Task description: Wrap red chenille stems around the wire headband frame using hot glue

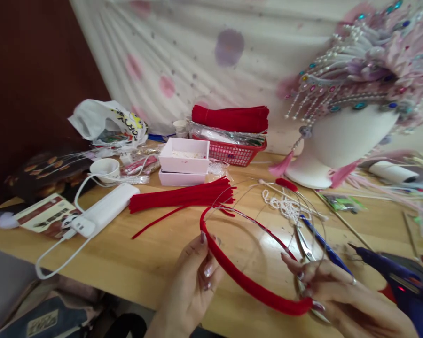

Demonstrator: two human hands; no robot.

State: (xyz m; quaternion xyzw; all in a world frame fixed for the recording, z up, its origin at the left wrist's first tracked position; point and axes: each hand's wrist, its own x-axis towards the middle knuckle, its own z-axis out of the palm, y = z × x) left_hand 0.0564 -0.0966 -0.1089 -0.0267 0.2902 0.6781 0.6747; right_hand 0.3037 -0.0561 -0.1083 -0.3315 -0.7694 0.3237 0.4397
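Over the front of the table, a red fuzzy-covered headband [257,286] with thin wire loops is held between both hands. My left hand [196,277] pinches its left side between thumb and fingers. Its right end is gripped by my right hand [338,291], whose fingers curl around it and partly hide it. Behind the headband lie scissors [305,246], a blue pen [327,246] and white bead strings [285,206]. A bundle of red chenille stems [179,195] lies to the left, with one loose stem [158,222] beside it.
A dark blue glue gun [391,267] with a red light lies right of my right hand. Farther back stand a white mannequin head [348,136] wearing a beaded headdress, white boxes [185,162] and a red basket [232,152]. A white power strip [107,209] trails cables on the left.
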